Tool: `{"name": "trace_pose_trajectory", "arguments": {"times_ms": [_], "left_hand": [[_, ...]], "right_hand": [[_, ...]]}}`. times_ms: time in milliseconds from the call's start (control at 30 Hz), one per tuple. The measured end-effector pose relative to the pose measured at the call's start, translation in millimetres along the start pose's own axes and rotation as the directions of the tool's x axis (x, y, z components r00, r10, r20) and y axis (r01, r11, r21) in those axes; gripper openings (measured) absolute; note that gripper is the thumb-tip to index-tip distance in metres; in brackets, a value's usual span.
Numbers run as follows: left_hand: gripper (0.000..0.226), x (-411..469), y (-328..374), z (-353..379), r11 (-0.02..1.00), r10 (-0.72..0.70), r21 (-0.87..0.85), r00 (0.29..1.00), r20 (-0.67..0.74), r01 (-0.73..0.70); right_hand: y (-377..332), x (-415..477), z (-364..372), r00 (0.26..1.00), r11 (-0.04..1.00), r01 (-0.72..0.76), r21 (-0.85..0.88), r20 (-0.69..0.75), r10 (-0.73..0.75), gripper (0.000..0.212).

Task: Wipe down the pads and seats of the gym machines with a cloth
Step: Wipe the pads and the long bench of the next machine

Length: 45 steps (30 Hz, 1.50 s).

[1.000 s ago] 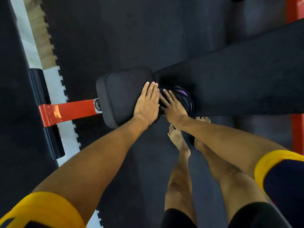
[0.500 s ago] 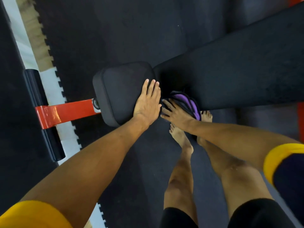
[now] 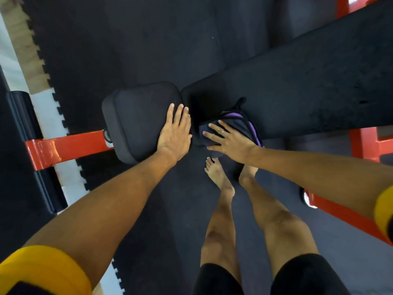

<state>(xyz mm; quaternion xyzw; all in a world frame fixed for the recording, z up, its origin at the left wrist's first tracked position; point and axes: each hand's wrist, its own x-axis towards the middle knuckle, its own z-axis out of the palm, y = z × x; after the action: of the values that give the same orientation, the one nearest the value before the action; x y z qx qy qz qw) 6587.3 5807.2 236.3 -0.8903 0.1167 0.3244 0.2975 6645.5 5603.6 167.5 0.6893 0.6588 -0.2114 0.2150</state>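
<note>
Under me the floor is dark rubber matting [image 3: 148, 43], its jigsaw-toothed edge meeting a white strip [image 3: 50, 118] and a tan strip [image 3: 21, 45] on my left. A glossy red steel bar [image 3: 68, 146] runs across that edge to a black crossbar [image 3: 25, 120]. More red framing [image 3: 361, 143] stands to my right, and the light is dim.

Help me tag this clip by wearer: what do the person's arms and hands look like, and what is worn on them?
Both forearms are bare. The left sleeve and right sleeve are short and dark, each with a broad yellow cuff. The right hand has a thin ring on one finger; the left hand shows none. No gloves or watch are visible.
</note>
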Motion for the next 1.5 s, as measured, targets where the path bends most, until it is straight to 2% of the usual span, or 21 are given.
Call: {"name": "trace_pose_trajectory", "arguments": {"times_ms": [100, 233, 333, 467, 567, 667, 733, 867, 900, 933, 1000, 1067, 1100, 1233, 1333, 1433, 1500], "left_hand": [[0.067, 4, 1, 1, 1.000, -0.009, -0.006, 1.000, -0.006, 0.009], [0.067, 5, 1, 3, 0.999, -0.035, -0.039, 0.999, -0.009, 0.035], [0.066, 5, 5, 1, 0.996, -0.051, -0.073, 0.999, 0.012, 0.052], [0.067, 10, 8, -1, 0.991, -0.068, -0.116, 0.997, 0.040, 0.072], [0.071, 14, 7, -4, 0.982, -0.098, -0.156, 0.993, 0.061, 0.107], [0.081, 23, -2, -9, 0.976, -0.135, -0.157, 0.986, 0.094, 0.148], [0.087, 31, -11, -13, 0.970, -0.165, -0.166, 0.982, 0.096, 0.179], [0.090, 42, -34, -15, 0.965, -0.190, -0.163, 0.976, 0.108, 0.206], [0.089, 42, -38, -13, 0.966, -0.186, -0.162, 0.977, 0.103, 0.201], [0.088, 41, -39, -11, 0.968, -0.182, -0.157, 0.979, 0.094, 0.195], [0.086, 43, -37, -10, 0.975, -0.169, -0.133, 0.983, 0.078, 0.178], [0.085, 43, -32, -9, 0.977, -0.163, -0.125, 0.984, 0.070, 0.170], [0.085, 42, -28, -8, 0.978, -0.167, -0.117, 0.984, 0.059, 0.173], [0.084, 46, -28, -5, 0.979, -0.175, -0.101, 0.984, 0.028, 0.177], [0.084, 47, -28, -4, 0.979, -0.167, -0.115, 0.986, 0.018, 0.168], [0.083, 49, -31, -5, 0.980, -0.163, -0.112, 0.986, 0.018, 0.164], [0.083, 50, -32, -5, 0.980, -0.164, -0.107, 0.986, 0.025, 0.166]], "right_hand": [[23, 30, -24, 0.997, 0.986, -0.066, 0.155, -0.022, 0.070, 0.058], [94, 24, -45, 0.945, 0.919, -0.265, 0.291, -0.111, 0.308, 0.051], [92, -7, -29, 0.950, 0.944, -0.209, 0.257, -0.177, 0.258, 0.052], [26, -27, -8, 0.998, 0.985, -0.057, 0.162, -0.012, 0.060, 0.057], [19, -4, -14, 1.000, 0.981, -0.009, 0.196, -0.004, 0.010, 0.058], [47, 28, -37, 0.999, 0.971, -0.050, 0.235, -0.003, 0.052, 0.054], [70, 38, -53, 0.989, 0.954, -0.144, 0.264, -0.005, 0.151, 0.051], [99, 17, -46, 0.912, 0.859, -0.301, 0.414, -0.138, 0.386, 0.055], [95, 4, -37, 0.896, 0.856, -0.318, 0.408, -0.166, 0.412, 0.058], [86, -8, -26, 0.896, 0.873, -0.323, 0.366, -0.178, 0.406, 0.059], [63, -24, -14, 0.955, 0.940, -0.236, 0.247, -0.121, 0.271, 0.059], [50, -15, -15, 0.988, 0.968, -0.133, 0.213, -0.043, 0.145, 0.060], [52, -4, -18, 0.990, 0.970, -0.117, 0.215, -0.046, 0.130, 0.059], [90, 62, -42, 0.984, 0.947, -0.157, 0.281, -0.042, 0.175, 0.056], [117, 91, -65, 0.965, 0.895, -0.249, 0.371, 0.018, 0.262, 0.068], [142, 82, -72, 0.912, 0.813, -0.383, 0.440, 0.040, 0.408, 0.072], [151, 60, -62, 0.891, 0.809, -0.413, 0.419, 0.002, 0.454, 0.072]]}}
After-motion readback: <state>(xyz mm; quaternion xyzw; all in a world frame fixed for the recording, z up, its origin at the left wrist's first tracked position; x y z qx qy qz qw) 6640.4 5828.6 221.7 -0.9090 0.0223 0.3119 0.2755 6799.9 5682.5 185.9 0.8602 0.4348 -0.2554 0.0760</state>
